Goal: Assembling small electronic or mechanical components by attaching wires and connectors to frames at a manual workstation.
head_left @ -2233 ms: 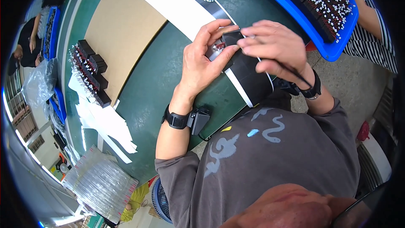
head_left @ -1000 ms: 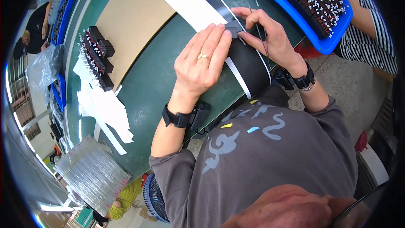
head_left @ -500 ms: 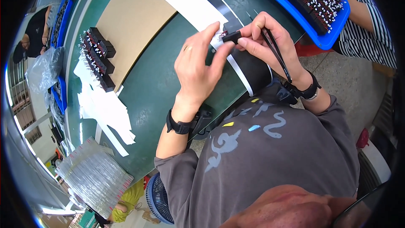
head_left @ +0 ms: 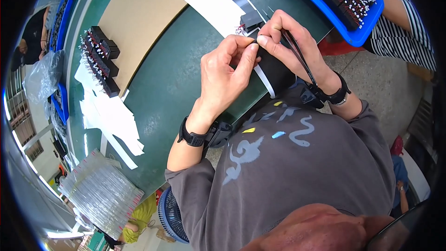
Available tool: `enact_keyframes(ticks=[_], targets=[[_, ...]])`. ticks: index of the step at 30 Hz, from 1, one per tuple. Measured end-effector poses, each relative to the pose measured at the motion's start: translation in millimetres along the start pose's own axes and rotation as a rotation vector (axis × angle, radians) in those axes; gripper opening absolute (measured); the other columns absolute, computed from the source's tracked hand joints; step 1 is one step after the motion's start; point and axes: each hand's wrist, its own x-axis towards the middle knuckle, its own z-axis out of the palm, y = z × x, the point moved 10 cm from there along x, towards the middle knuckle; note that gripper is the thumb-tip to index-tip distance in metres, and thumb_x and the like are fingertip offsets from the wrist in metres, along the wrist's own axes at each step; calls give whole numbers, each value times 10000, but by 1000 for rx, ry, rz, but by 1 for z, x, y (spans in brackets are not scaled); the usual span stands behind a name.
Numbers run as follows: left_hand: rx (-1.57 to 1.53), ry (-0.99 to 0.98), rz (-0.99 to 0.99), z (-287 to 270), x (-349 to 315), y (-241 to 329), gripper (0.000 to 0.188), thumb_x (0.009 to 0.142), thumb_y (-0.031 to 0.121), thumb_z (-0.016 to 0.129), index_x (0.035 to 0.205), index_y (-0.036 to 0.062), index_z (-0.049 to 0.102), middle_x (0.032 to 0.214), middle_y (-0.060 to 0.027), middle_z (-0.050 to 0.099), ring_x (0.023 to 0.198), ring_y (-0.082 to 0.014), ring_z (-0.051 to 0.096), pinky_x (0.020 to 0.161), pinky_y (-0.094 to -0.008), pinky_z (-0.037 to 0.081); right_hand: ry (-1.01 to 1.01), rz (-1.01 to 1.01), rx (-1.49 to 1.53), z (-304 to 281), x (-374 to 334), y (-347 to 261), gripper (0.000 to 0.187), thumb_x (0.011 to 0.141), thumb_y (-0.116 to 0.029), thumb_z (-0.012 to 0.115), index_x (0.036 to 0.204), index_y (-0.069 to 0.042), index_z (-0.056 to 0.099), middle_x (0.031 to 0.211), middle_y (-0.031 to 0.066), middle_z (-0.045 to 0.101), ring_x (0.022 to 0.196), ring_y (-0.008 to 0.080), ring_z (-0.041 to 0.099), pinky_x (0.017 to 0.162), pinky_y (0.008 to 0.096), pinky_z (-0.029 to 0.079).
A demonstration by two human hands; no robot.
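My left hand [head_left: 218, 76] is closed in a pinch, thumb against forefinger, its tips meeting those of my right hand. What the tips pinch is too small and covered to make out. My right hand [head_left: 297, 49] has its thumb and forefinger pressed together at the same spot. Black tweezers [head_left: 299, 56] lie across that hand, held under its fingers, their thin points sticking out past the forefinger. Just beyond the fingertips is a small black block [head_left: 252, 19] with thin red wires and white ends [head_left: 240, 28]. Beneath the hands lies a black sheet [head_left: 274, 72] with white edging.
A blue tray [head_left: 357, 40] of wired black blocks stands at the far right, beside a person in a striped top [head_left: 395, 37]. On the left are more wired blocks [head_left: 103, 58], brown board [head_left: 139, 14], white paper scraps [head_left: 114, 116] and a bundle of clear tubes [head_left: 102, 195].
The black block was between my hands and now sits beyond the fingertips. My left fingers, spread before, have closed into a pinch against the right ones. The tweezers stay in my right hand.
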Motion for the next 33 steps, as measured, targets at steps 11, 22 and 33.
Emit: enact_keyframes(ticks=[11, 22, 33], targets=[[-503, -99, -302, 9, -4, -32, 153, 1001, 118, 631, 1036, -29, 654, 805, -74, 722, 695, -118, 703, 642, -232, 576, 112, 211, 324, -7, -5, 25, 198, 988, -28, 598, 909, -68, 421, 881, 26, 572, 783, 80, 522, 749, 232, 454], [-363, -45, -321, 7, -11, -36, 171, 1000, 135, 638, 1038, -30, 651, 799, -64, 714, 691, -97, 685, 645, -232, 575, -95, 112, 52, 7, -1, 18, 233, 945, 30, 636, 929, -68, 425, 897, 29, 584, 834, 63, 535, 766, 228, 465], [-250, 122, -290, -44, -13, -46, 195, 984, 169, 663, 1048, -14, 674, 792, -59, 712, 668, -122, 681, 635, -250, 569, 80, 164, 256, -13, -3, 25, 88, 1032, -119, 544, 1026, -47, 492, 895, 48, 580, 795, 90, 540, 746, 242, 460]])
